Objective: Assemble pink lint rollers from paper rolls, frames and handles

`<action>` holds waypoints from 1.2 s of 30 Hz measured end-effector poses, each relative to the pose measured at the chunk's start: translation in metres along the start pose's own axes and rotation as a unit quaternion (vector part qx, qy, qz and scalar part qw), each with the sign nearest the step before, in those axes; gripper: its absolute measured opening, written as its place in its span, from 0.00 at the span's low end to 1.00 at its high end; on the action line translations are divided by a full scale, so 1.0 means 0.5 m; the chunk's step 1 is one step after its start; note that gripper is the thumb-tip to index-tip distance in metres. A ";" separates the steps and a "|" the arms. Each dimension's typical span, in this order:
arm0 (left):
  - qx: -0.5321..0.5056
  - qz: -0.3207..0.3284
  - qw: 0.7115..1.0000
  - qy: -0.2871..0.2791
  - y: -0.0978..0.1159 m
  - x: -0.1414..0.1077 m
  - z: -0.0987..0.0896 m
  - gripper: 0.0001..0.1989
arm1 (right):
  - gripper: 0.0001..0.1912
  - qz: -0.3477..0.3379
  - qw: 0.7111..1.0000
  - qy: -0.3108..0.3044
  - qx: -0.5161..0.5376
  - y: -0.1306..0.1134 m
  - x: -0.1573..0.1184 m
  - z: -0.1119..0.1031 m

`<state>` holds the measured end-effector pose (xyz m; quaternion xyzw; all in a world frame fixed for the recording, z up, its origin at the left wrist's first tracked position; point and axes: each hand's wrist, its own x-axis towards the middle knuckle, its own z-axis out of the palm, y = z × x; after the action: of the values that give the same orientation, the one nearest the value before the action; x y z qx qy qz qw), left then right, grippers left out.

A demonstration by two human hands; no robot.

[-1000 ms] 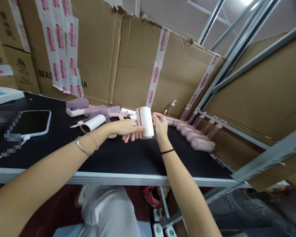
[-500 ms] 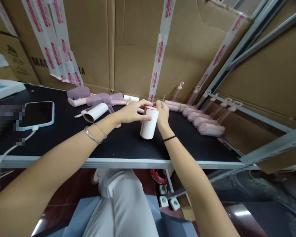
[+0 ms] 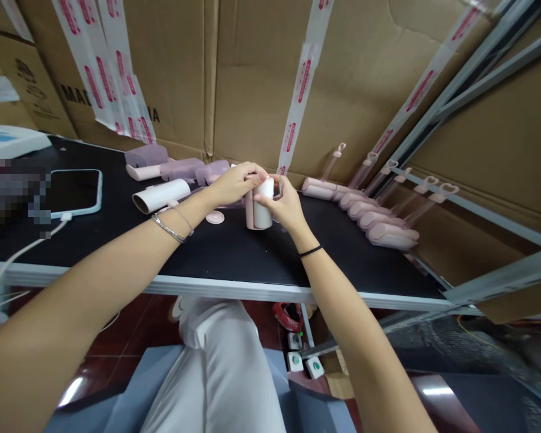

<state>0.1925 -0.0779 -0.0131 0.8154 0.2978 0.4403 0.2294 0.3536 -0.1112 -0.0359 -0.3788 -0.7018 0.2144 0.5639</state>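
Observation:
Between my hands a white lint roller (image 3: 263,210) stands nearly upright just over the black tabletop, with a pink shell along its left side. My left hand (image 3: 238,181) is closed at its top end, fingertips on the upper rim. My right hand (image 3: 287,203) grips it from the right, thumb across the white front; the other fingers are partly hidden. Left of my left wrist lies a loose white roll (image 3: 166,195) with an open cardboard core. A small round pink cap (image 3: 215,217) lies flat near my left forearm.
Purple-tinted covers and pink parts (image 3: 183,169) lie along the back left. Several pink lint rollers with heart-ended handles (image 3: 393,234) line the right side. A phone (image 3: 76,191) with a white cable lies at left. Cardboard (image 3: 252,78) walls the back; a metal frame (image 3: 491,225) stands at right.
The lint roller has turned, so its pink shell shows more on the left. My right thumb has come round onto its front, and my left thumb has moved up to the top.

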 end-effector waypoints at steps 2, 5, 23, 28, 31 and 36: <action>0.025 0.001 1.000 -0.010 0.000 0.002 -0.010 0.25 | 0.28 0.008 1.000 -0.006 -0.025 -0.005 -0.001 0.001; 0.042 0.000 0.999 -0.034 0.005 0.001 -0.030 0.24 | 0.24 0.005 0.998 -0.010 -0.054 -0.012 -0.003 0.002; 0.186 0.109 0.974 0.063 -0.007 0.009 -0.007 0.23 | 0.28 -0.012 0.997 -0.070 0.031 0.008 0.023 -0.008; 0.187 0.125 0.973 0.057 -0.011 0.011 -0.005 0.24 | 0.29 -0.006 0.996 -0.079 0.043 0.012 0.025 -0.009; 0.183 0.124 0.972 0.075 -0.020 0.014 -0.010 0.25 | 0.30 -0.007 0.994 -0.089 0.058 0.007 0.025 -0.010; 0.206 0.103 0.969 0.087 -0.052 0.020 -0.025 0.26 | 0.32 -0.024 0.996 -0.063 0.066 0.000 0.017 -0.006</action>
<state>0.1787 -0.0509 -0.0176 0.8301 0.3149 0.4598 -0.0166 0.3558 -0.1051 -0.0297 -0.3096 -0.7292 0.2706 0.5470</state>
